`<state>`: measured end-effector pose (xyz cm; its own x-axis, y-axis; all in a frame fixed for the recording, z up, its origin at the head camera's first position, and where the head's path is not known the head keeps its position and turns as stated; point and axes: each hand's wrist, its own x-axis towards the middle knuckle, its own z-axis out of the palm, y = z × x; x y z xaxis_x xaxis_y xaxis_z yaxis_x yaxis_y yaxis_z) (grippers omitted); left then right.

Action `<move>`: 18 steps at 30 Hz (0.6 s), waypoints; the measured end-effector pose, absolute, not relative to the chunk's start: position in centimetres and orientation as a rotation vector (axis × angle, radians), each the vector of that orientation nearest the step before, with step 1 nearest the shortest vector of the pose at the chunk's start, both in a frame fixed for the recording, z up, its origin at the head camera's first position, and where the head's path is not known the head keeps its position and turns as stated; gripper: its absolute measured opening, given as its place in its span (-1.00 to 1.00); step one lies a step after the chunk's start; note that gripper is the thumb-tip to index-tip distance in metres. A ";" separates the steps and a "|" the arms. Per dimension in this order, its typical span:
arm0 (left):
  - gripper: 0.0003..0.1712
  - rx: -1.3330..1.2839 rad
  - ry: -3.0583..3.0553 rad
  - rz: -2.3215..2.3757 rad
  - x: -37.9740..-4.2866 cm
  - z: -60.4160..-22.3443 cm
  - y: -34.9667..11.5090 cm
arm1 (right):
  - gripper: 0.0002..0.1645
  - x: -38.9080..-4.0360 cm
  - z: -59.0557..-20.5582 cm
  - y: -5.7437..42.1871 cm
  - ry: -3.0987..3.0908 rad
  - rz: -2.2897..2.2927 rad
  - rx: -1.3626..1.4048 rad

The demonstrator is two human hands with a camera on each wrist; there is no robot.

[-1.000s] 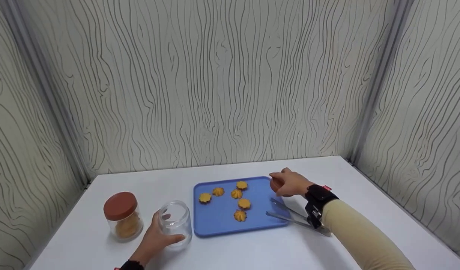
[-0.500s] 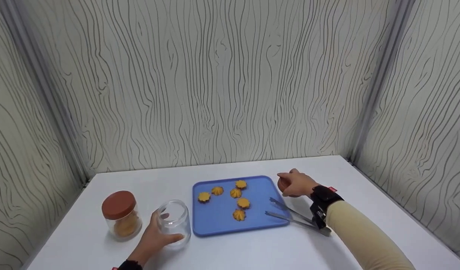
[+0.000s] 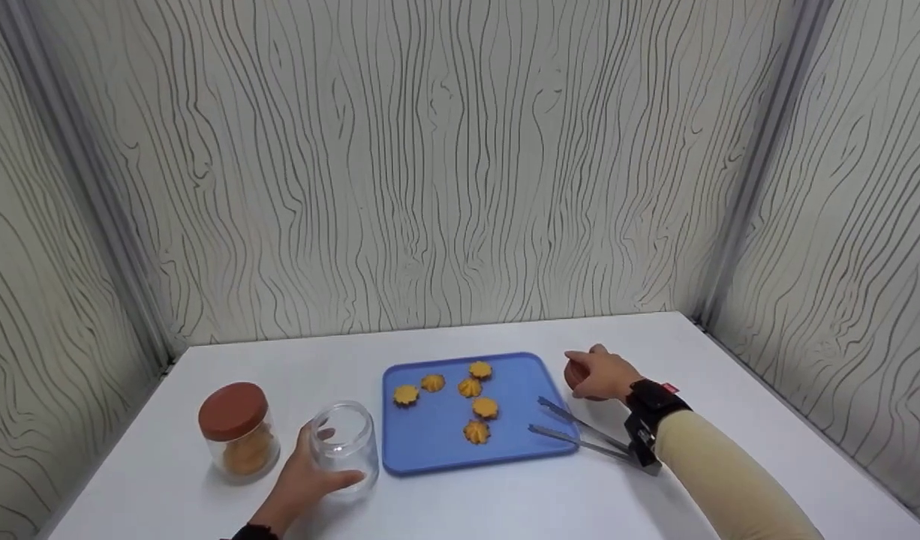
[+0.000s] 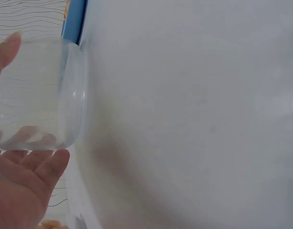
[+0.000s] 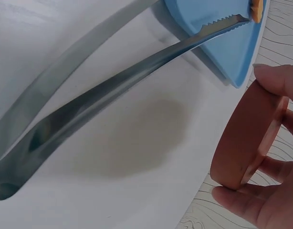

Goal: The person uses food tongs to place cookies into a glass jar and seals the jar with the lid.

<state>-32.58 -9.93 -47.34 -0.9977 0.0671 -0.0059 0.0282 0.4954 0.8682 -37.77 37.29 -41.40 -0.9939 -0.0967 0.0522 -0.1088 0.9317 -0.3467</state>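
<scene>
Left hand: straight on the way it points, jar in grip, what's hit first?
Probably the left rim of the blue tray, just beyond the clear jar; height over the rim is hard to judge.

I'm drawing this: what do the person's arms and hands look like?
The right sleeve is cream, beside a black wrist strap with a small red tag. The left wristband is black too. No left sleeve shows. The fingers wear no gloves.

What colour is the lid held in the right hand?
The lid is a plain reddish brown, seen best in the right wrist view.
</scene>
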 end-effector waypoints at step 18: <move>0.33 0.117 2.696 1.576 -32.5 -47.2 -9.9 | -0.06 -38.3 -44.1 38.7 -3.101 0.541 0.094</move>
<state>-32.47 -9.90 -47.19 -0.9971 0.0730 0.0231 0.0560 0.4888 0.8706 -38.30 38.65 -44.05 -0.9982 -0.0602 0.0030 -0.0577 0.9392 -0.3385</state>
